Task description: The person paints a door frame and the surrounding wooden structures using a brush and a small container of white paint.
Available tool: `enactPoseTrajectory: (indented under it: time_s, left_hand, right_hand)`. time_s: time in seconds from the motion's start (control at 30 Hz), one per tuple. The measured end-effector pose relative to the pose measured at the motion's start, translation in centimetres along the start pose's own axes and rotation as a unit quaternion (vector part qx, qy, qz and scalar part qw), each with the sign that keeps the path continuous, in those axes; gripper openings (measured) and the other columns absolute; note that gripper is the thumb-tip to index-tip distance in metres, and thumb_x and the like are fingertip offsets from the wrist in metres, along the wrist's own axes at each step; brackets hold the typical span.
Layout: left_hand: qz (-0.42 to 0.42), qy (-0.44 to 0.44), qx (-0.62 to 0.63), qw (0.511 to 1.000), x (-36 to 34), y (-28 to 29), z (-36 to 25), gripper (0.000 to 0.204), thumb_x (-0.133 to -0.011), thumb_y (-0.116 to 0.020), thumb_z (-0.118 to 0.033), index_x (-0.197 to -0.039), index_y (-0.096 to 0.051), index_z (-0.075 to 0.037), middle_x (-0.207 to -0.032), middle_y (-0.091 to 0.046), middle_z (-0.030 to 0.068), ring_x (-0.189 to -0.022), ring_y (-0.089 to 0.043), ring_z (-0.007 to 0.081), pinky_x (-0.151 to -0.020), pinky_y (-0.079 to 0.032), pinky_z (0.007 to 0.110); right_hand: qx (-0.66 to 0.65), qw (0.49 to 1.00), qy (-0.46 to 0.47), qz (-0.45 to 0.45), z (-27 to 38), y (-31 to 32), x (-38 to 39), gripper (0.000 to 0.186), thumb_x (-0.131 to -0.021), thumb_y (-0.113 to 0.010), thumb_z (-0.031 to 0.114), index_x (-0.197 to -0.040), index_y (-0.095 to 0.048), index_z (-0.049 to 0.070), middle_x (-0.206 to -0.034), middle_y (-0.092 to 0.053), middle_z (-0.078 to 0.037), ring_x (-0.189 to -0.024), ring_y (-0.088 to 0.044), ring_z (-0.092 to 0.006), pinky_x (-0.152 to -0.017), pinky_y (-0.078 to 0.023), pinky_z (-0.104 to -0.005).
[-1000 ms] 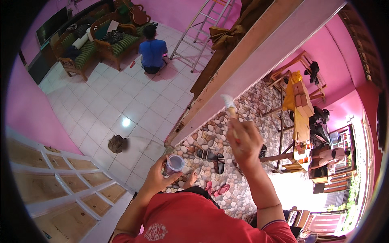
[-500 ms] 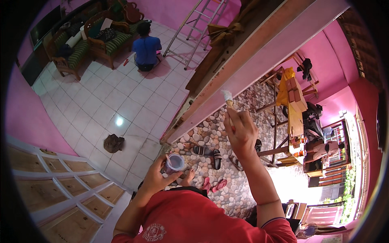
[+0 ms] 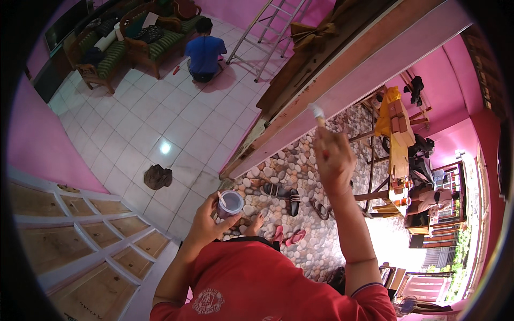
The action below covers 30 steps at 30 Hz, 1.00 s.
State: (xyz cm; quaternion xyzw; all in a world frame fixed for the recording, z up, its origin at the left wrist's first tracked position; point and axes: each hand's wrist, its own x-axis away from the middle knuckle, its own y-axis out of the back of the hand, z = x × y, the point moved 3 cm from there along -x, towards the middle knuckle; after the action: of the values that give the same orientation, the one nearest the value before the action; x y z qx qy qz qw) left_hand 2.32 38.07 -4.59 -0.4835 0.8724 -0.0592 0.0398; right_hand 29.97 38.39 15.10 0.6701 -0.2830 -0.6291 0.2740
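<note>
My right hand (image 3: 336, 156) is closed round the handle of a paintbrush (image 3: 318, 114). Its bristles, white with paint, are at the wooden door frame (image 3: 289, 127); whether they touch it I cannot tell. The frame has a pale painted face and a bare brown strip alongside. In my left hand (image 3: 206, 220) is a small clear plastic cup (image 3: 232, 202) with greyish paint inside. A thin light stick stands in the cup against its rim, close to my thumb and fingers.
A panelled door (image 3: 96, 232) stands at the left. A dark cloth (image 3: 157, 176) lies on the tiles. Beyond, a person in blue (image 3: 204, 53) sits near a ladder (image 3: 267, 40) and wooden chairs (image 3: 101, 61). Sandals (image 3: 293, 202) lie on the pebble-patterned floor; a wooden table (image 3: 396, 160) is at the right.
My right hand and the brush have moved slightly up and right in the picture. The whole view has shifted a little; my left hand keeps its hold on the cup.
</note>
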Motion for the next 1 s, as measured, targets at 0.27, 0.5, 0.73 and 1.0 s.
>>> enactPoseTrajectory:
  time_s: [0.27, 0.5, 0.73, 1.0]
  left_hand:
    - [-0.012, -0.015, -0.008, 1.000, 0.0, 0.8, -0.2, 0.068, -0.080, -0.082, -0.008, -0.136, -0.045, 0.005, -0.125, -0.058, 0.0135, -0.118, -0.058, 0.0209, -0.106, -0.045, 0.037]
    - [-0.039, -0.033, -0.026, 0.998, 0.2, 0.8, -0.2, 0.066, -0.081, -0.084, -0.018, -0.131, -0.049, 0.006, -0.118, -0.064, 0.0146, -0.111, -0.063, 0.0219, -0.099, -0.048, 0.036]
    - [-0.045, -0.020, -0.067, 0.997, 0.5, 1.6, 0.2, 0.068, -0.082, -0.083, -0.015, -0.137, -0.047, 0.002, -0.125, -0.059, 0.0111, -0.117, -0.059, 0.0198, -0.104, -0.046, 0.036]
    - [-0.088, -0.023, -0.062, 0.994, 0.7, 1.5, 0.2, 0.065, -0.078, -0.084, -0.013, -0.132, -0.051, 0.004, -0.120, -0.063, 0.0133, -0.112, -0.063, 0.0214, -0.098, -0.049, 0.036]
  right_hand:
    - [-0.014, 0.996, -0.001, -0.091, 1.0, 2.5, -1.0, 0.021, -0.086, -0.076, 0.004, -0.107, -0.076, 0.004, -0.081, -0.060, -0.007, -0.064, -0.057, -0.0168, -0.054, -0.046, -0.0318]
    - [-0.021, 0.999, -0.008, -0.036, -0.9, -0.5, -0.1, 0.022, -0.085, -0.078, 0.006, -0.106, -0.076, 0.006, -0.078, -0.059, -0.004, -0.058, -0.057, -0.0157, -0.049, -0.045, -0.0320]
    - [-0.070, 0.981, -0.008, -0.180, -0.1, 3.2, 0.5, 0.025, -0.083, -0.077, -0.002, -0.107, -0.075, 0.002, -0.079, -0.062, -0.005, -0.064, -0.058, -0.0165, -0.053, -0.046, -0.0302]
    - [-0.210, 0.959, -0.181, -0.062, 0.4, -0.8, 8.8, 0.022, -0.090, -0.073, 0.002, -0.111, -0.073, 0.002, -0.091, -0.066, -0.008, -0.077, -0.063, -0.0154, -0.063, -0.051, -0.0281]
